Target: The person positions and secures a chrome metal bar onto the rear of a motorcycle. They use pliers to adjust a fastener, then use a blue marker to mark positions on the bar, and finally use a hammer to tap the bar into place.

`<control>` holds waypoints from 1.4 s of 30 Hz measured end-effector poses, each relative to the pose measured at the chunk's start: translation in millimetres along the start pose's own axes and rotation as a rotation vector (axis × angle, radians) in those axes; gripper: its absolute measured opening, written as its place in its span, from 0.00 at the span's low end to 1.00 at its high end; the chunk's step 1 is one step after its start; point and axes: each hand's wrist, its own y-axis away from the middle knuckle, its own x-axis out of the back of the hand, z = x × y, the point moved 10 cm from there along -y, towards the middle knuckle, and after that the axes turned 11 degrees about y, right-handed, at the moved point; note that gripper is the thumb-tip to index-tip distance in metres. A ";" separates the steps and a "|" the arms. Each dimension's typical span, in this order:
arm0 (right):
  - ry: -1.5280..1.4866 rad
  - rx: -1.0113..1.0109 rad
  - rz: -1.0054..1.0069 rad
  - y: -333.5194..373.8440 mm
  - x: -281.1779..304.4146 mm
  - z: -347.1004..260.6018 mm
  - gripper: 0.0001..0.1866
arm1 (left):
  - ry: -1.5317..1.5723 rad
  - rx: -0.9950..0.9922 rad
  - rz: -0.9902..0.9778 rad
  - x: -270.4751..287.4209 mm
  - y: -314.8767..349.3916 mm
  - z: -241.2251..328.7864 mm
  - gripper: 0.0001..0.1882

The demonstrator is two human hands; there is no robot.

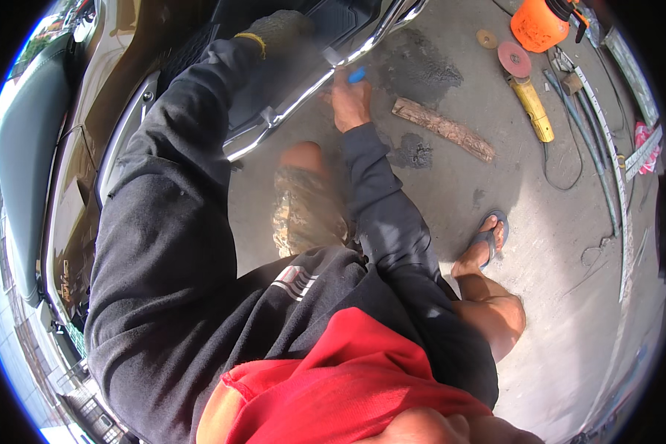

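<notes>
My left hand (283, 33), in a grey glove with a yellow cuff, reaches over the dark footboard (263, 85) of a brown scooter (89, 140). Its fingers are blurred, so their grip is unclear. A bent chrome rail (300, 100) runs along the footboard's outer edge. Just outside that rail is my bare right hand (350, 103), its fingers curled close below a small metal tab (332, 56). A short blue piece (357, 75) sticks out at those fingers; the rest of it is hidden, and its kind cannot be made out.
A rough wood strip (444, 129) lies on the concrete, right of dark wet patches (425, 66). Farther right are a yellow angle grinder (531, 111) with a reddish disc, its cord, an orange spray bottle (540, 28), and several long metal bars (610, 148). The scooter seat (33, 163) stands left.
</notes>
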 end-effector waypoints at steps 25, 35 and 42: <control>0.642 0.653 0.168 132.6 58.1 -59.3 0.21 | -0.084 -0.173 0.539 -38.1 63.4 -4.9 0.20; 0.599 0.582 0.136 115.1 66.0 -49.1 0.20 | -0.062 -0.169 0.578 -37.3 55.8 -21.9 0.20; 0.587 0.551 0.123 110.2 60.0 -45.4 0.21 | 0.019 -0.038 0.564 -37.0 58.1 -38.5 0.19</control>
